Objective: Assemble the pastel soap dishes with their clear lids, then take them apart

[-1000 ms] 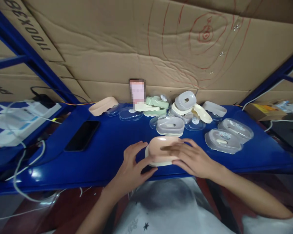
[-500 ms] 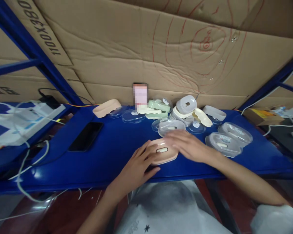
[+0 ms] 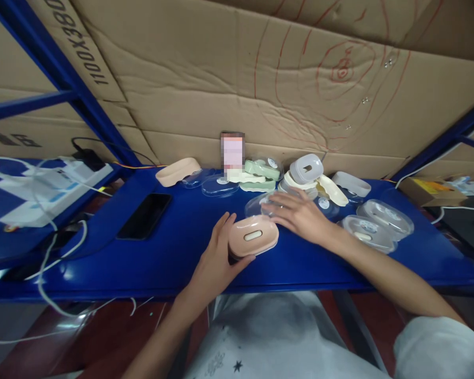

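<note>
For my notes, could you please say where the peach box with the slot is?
In the head view, the peach box is just right of centre, held by the left hand, the right hand beyond it.

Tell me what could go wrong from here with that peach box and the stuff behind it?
The left hand holds the peach box by its left end, so a knock on the free right end might twist it loose. The right hand is over a clear cover just behind; brushing it could shove it into the peach box. Farther back, a grey oval piece sits tilted on a cream piece, so a nudge might slide it off.
</note>
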A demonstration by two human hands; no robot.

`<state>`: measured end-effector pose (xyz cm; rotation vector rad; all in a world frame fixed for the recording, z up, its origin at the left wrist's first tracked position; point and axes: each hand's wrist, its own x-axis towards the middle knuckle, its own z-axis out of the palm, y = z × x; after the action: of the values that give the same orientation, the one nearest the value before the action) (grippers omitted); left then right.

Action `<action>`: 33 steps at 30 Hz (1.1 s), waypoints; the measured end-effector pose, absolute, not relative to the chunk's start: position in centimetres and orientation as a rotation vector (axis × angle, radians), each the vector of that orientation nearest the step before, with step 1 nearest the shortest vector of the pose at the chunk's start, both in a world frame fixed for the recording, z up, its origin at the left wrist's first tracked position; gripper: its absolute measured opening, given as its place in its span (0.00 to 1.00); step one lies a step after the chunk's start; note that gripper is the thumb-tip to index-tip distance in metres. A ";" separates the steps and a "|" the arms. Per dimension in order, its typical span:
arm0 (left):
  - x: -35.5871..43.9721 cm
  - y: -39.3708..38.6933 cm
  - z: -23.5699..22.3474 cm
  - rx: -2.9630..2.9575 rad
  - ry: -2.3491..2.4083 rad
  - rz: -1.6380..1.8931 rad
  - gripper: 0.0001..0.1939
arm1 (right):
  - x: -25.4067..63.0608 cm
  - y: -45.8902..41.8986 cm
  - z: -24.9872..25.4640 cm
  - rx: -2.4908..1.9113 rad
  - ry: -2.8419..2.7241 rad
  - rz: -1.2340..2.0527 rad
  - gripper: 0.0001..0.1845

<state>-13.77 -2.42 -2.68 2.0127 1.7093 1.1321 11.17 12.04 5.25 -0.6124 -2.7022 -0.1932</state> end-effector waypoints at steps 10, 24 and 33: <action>-14.1 -2.6 -2.3 2.054 1.564 0.995 0.46 | 10.9 5.7 1.2 -0.394 -2.756 -0.130 0.27; -14.7 -2.9 -2.4 2.108 1.481 0.939 0.47 | 12.7 5.0 0.3 -0.402 -2.715 -0.088 0.30; -14.8 -3.1 -2.6 2.132 1.386 0.855 0.47 | 13.9 3.6 -0.4 -0.352 -2.704 -0.221 0.28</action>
<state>-14.82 -3.14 -2.61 2.1322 1.3857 0.8552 13.90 3.62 -0.44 -0.3517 -2.7041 -0.2206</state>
